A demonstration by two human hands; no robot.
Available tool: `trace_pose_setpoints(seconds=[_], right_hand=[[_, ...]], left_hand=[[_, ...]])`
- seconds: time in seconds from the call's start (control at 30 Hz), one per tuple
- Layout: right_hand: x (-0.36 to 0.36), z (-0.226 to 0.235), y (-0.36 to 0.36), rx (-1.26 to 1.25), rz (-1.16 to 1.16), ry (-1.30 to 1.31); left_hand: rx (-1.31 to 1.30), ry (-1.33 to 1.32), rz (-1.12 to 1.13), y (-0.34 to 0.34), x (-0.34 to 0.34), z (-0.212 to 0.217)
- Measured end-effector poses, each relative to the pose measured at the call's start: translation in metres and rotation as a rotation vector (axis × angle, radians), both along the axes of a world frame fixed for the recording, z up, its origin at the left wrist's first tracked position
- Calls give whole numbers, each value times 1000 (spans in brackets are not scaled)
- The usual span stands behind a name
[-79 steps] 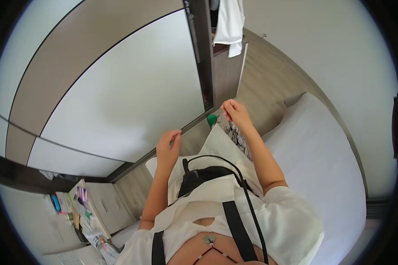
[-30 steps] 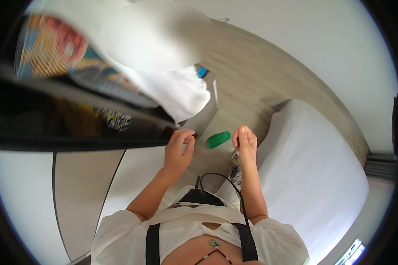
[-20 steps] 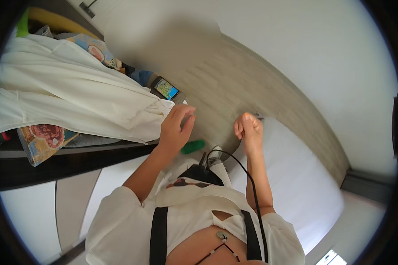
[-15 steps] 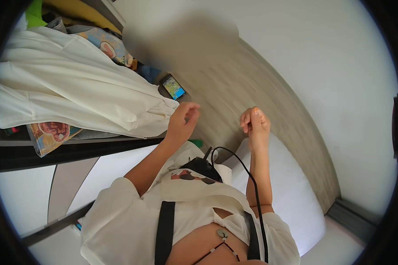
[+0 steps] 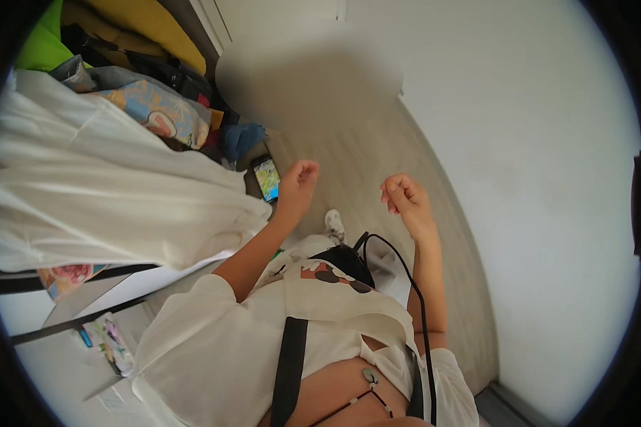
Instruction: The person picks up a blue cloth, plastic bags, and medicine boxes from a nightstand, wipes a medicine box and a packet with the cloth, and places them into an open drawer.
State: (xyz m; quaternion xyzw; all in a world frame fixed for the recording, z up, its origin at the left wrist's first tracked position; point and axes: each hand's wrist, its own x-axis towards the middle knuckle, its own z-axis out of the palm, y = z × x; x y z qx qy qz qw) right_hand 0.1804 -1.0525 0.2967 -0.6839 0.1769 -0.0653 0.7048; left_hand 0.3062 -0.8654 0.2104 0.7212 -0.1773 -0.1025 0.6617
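in the head view, the only one, the step in hand seems to be one between grasps: both hands are raised in front of the body and nothing shows in either. the left hand [image 5: 299, 183] has its fingers curled inward, though how far they close i can't tell. the right hand [image 5: 407, 199] has its fingers folded in, thumb against them. the nearest thing is a phone [image 5: 267, 178] with a lit screen, just beside the left wrist; whether they touch is unclear. picking anything up would call for uncurling the fingers first.

as for containers, an open compartment [image 5: 11, 286], with a dark edge, seems to hold clothes: a white garment [image 5: 114, 181] draped across, a patterned bundle [image 5: 153, 114], green cloth [image 5: 43, 46] and yellow cloth [image 5: 174, 32].
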Motion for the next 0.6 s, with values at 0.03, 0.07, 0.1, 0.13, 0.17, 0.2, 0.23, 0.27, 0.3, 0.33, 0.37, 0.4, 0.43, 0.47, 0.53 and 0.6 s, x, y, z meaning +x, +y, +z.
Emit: trace_pose_setpoints(seconds=[0.03,0.07,0.1,0.13,0.17,0.2,0.23,0.27,0.3,0.33,0.37,0.4,0.43,0.47,0.53,0.6], right_hand=[[15,-2,-14,-16,9,26],[34,-4,-26,-43,40,21],[53,-3,-38,-88,32,48],[61,-7,-38,-90,51,101],[75,-9,-44,-85,96,132],[105,-6,-52,-105,166,70],[137,6,-56,-135,238,10],[162,17,-58,-140,278,-6],[173,11,-54,-146,358,28],[189,10,-56,-177,434,63],[209,8,-55,-181,485,70],[227,1,-53,-218,554,87],[246,-8,-50,-250,625,95],[266,-14,-46,-261,679,97],[303,-32,-30,-287,920,-67],[334,-33,-7,-314,1094,-15]], left_hand=[[-27,-5,29,-9,8,-10],[-2,7,37,-15,16,-19],[15,30,31,-32,29,-23],[-4,23,45,-30,28,-23],[4,56,89,-32,30,-21],[42,-14,135,-37,51,-8],[71,-80,185,-38,71,9],[69,-91,227,-37,85,22],[30,-61,290,-27,81,22],[-33,-33,351,-26,83,22],[-35,-23,401,-21,90,23],[16,-73,503,-15,97,18],[77,-127,606,-9,101,15],[100,-91,684,-7,105,21],[170,-70,824,-2,104,22],[276,8,945,-4,103,28]])
